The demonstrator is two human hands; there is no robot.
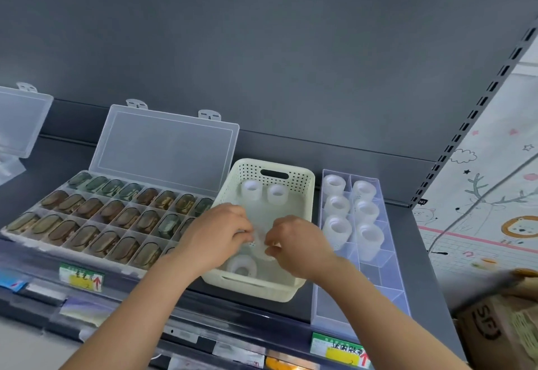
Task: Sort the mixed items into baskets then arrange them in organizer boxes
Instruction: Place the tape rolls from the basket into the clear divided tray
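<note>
A cream perforated basket (305,192) stands on the shelf and holds clear tape rolls: two upright at its back (278,194) and one near its front (242,264). Both my hands are inside it. My left hand (217,235) and my right hand (297,243) pinch one clear tape roll (260,242) between them, fingers closed on it. Right of the basket lies a clear divided organizer box (375,282) with several tape rolls (337,228) standing in its far compartments; its near compartments hold nothing.
Left of the basket an open clear organizer (163,142) holds rows of dark oval cases (87,209). Another clear lid (20,119) stands far left. Price labels (83,278) line the shelf edge. A cardboard box (495,329) sits lower right, beside a patterned mat (495,195).
</note>
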